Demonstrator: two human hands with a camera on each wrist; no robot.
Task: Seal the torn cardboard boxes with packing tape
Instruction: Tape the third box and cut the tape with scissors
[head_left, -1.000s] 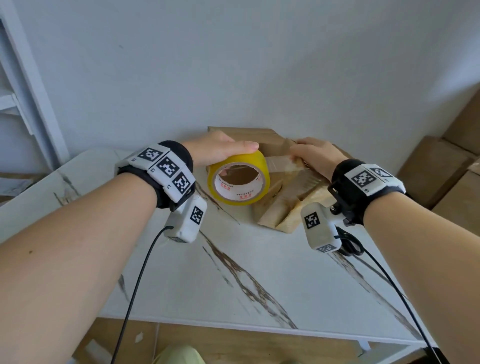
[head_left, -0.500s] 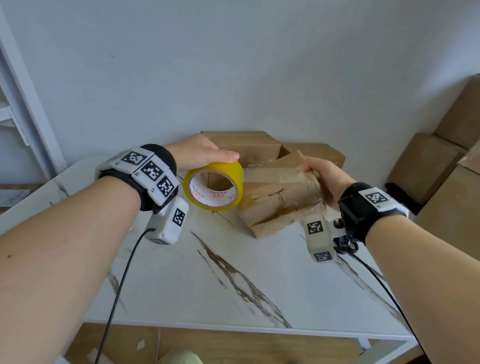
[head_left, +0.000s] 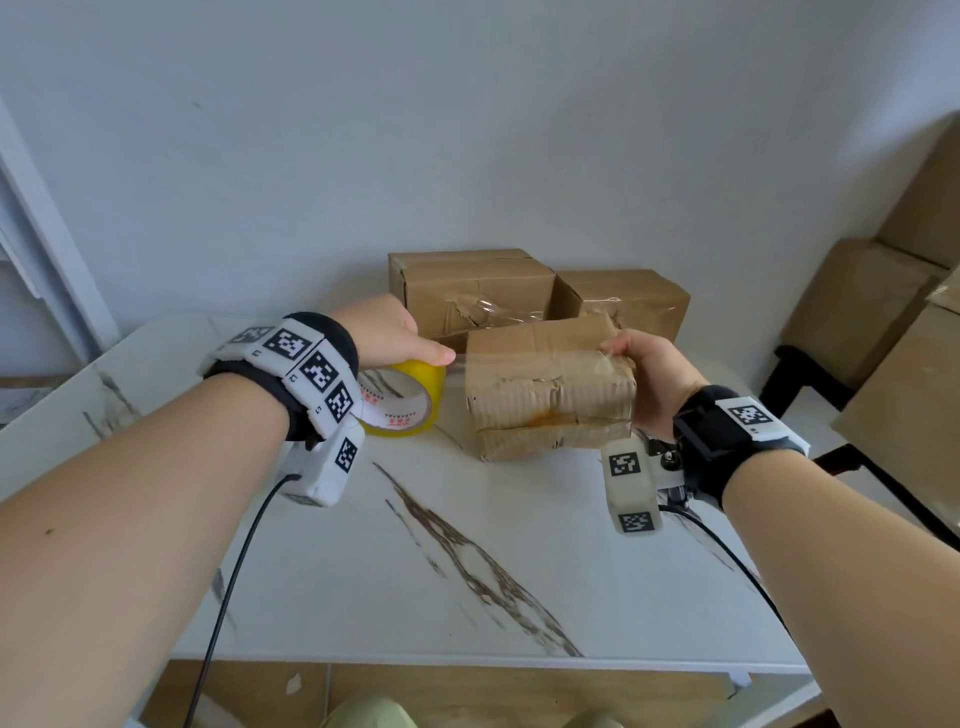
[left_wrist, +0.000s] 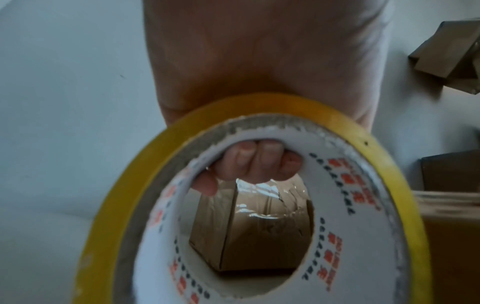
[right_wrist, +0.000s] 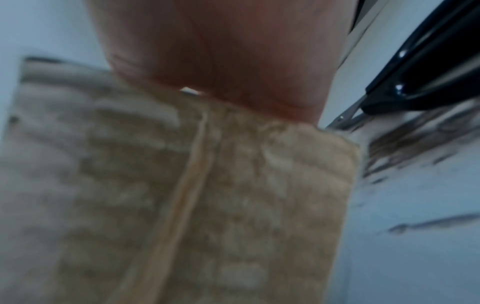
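Note:
My left hand (head_left: 397, 338) grips a yellow roll of packing tape (head_left: 410, 400) just above the marble table (head_left: 467, 545); in the left wrist view its fingers (left_wrist: 257, 162) curl through the roll's core (left_wrist: 363, 205). A clear strip of tape (head_left: 460, 364) stretches from the roll to a crumpled, torn cardboard box (head_left: 550, 384). My right hand (head_left: 649, 374) holds that box by its right end, thumb on the top edge. In the right wrist view the box (right_wrist: 182, 195) fills the frame, blurred, under my palm (right_wrist: 221, 57).
Two more cardboard boxes (head_left: 472, 291) (head_left: 628, 301) with wrinkled tape stand behind, against the wall. Larger boxes (head_left: 883, 322) are stacked at the right beyond the table. Black-handled scissors (right_wrist: 428, 67) lie on the table by my right wrist. The table's front edge is near me.
My right hand turned the torn box so a long side faces me. The roll moved left and down with my left hand, drawing tape out. The view rose, showing the boxes behind.

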